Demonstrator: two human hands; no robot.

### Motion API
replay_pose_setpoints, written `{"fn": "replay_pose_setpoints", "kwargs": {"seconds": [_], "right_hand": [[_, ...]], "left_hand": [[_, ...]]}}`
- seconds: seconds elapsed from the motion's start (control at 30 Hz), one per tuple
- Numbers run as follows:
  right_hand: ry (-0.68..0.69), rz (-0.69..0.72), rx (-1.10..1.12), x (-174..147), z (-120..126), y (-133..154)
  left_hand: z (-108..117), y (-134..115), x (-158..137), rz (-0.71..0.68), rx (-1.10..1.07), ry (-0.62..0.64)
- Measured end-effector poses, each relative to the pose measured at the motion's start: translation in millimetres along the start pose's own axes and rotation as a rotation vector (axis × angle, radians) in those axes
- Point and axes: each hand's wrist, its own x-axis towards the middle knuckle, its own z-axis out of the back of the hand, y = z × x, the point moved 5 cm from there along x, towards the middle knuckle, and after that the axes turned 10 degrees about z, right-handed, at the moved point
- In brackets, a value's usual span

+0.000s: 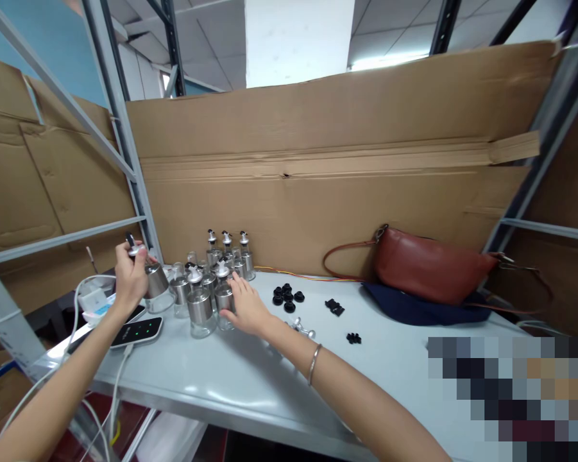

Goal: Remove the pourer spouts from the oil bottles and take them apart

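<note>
My left hand [132, 276] is closed round the neck and spout of a glass oil bottle [158, 282] with a steel sleeve. It is at the left end of the table, slightly tilted. My right hand [245, 305] grips the right side of another oil bottle [224, 298], thumb low in front and fingers near its shoulder. Just left of that one stands a similar upright bottle [201, 308] with a silver pour spout. Several more spouted bottles [244, 253] stand close together behind. A bottle without a visible spout [179, 289] is between my hands.
Black round caps [289, 296], flat black pieces [334, 307] and small black parts [353, 338] lie to the right. Silver spouts [302, 328] lie partly behind my right forearm. A brown bag [428, 266] rests on dark cloth [414, 307]. A cabled power bank [138, 331] sits front left.
</note>
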Motion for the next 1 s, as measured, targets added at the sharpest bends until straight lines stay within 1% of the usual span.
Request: {"fn": "replay_pose_setpoints", "kwargs": {"seconds": [0.07, 0.13, 0.23, 0.33, 0.43, 0.53, 0.6, 0.63, 0.73, 0.77, 0.8, 0.9, 1.0], "right_hand": [[0.006, -0.013, 0.012, -0.6, 1.0, 0.4], [0.016, -0.024, 0.028, -1.0, 2.0, 1.1], [0.051, -0.048, 0.065, -0.7, 2.3, 2.0], [0.079, -0.097, 0.092, -0.1, 1.5, 1.9], [0.078, -0.137, 0.108, 0.3, 0.0, 1.3], [0.061, -0.149, 0.118, 0.5, -1.7, 0.1], [0.051, -0.146, 0.113, 0.6, -2.6, -0.6], [0.047, -0.141, 0.108, 0.6, -2.9, -0.9], [0.037, -0.12, 0.094, 0.6, -2.6, -1.3], [0.034, -0.11, 0.09, 0.6, -2.2, -1.2], [0.032, -0.098, 0.086, 0.6, -1.6, -1.2], [0.046, -0.064, 0.065, 0.7, -0.1, -1.0], [0.059, -0.052, 0.039, 1.2, 1.2, -1.4]], "left_hand": [[-10.0, 8.4, -5.5, 0.098, -0.025, 0.018], [-21.5, 14.2, -12.5, 0.141, -0.026, 0.033], [-40.4, 22.5, -23.7, 0.145, -0.011, 0.062], [-59.7, 31.4, -32.5, 0.108, 0.011, 0.134], [-73.1, 38.5, -37.4, 0.069, 0.006, 0.195], [-76.6, 41.4, -43.0, 0.052, -0.014, 0.218], [-73.0, 38.7, -50.3, 0.021, -0.038, 0.198], [-70.5, 34.8, -55.4, -0.025, -0.046, 0.183], [-67.0, 18.7, -73.0, -0.226, -0.008, 0.176], [-68.1, 14.4, -77.8, -0.275, 0.02, 0.183], [-69.9, 12.0, -81.1, -0.297, 0.045, 0.186], [-77.1, 12.5, -85.4, -0.285, 0.087, 0.158], [-87.5, 18.0, -90.8, -0.285, 0.104, 0.202]]}}
